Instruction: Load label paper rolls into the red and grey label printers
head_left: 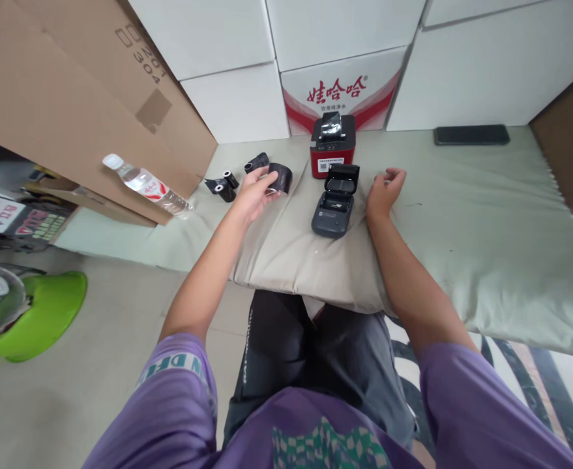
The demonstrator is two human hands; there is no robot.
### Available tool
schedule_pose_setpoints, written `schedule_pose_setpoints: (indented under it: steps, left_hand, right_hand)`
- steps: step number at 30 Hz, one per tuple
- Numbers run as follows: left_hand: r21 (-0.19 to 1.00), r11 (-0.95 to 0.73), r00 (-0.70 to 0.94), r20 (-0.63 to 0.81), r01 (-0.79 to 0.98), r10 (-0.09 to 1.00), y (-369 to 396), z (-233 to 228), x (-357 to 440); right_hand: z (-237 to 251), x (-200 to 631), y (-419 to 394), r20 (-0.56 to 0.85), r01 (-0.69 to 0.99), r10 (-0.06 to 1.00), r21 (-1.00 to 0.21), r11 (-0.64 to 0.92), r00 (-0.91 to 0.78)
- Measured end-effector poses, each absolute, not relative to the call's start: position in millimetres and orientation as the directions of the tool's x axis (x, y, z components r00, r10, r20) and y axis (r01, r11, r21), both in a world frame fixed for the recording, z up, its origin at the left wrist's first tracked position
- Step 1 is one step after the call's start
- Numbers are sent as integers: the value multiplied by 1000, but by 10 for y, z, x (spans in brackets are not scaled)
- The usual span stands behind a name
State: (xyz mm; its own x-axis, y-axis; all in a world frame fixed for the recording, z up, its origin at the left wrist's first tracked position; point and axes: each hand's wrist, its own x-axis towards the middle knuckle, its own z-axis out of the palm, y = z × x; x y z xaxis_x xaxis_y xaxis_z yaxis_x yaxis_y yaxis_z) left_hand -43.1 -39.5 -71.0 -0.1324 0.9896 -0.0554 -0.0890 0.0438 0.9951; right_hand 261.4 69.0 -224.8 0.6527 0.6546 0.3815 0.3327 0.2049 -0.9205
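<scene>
My left hand (258, 194) is closed round a black roll (281, 177), thumb on its near side, just above the padded bench. Right of it lies a small dark portable printer (332, 213) with its lid raised and its paper bay showing. My right hand (385, 193) rests on the bench beside this printer, fingers loosely bent and holding nothing. Behind the portable printer stands a red and black receipt printer (333, 153) with a shiny black strip on top. Several smaller black rolls (225, 190) lie left of my left hand.
White cartons (337, 98) line the back of the bench (462, 215). A dark phone (472, 135) lies at the back right. At left, a water bottle (144, 185) leans against a large cardboard box (85, 98). A green plastic item (54, 316) is on the floor.
</scene>
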Motion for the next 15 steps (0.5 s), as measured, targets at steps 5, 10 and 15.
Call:
schedule_pose_setpoints:
  steps: [5, 10, 15]
  left_hand:
    - [995, 82, -127, -76, 48, 989, -436, -627, -307]
    - [984, 53, -153, -27, 168, 988, -457, -629, -281]
    - [980, 146, -129, -129, 133, 983, -521, -585, -197]
  right_hand:
    - [-2375, 2619, 766, 445, 406, 616, -888, 214, 650]
    - [-2506, 2645, 846, 500, 467, 609, -854, 229, 616]
    - [-2546, 2639, 883, 498, 434, 593, -862, 262, 632]
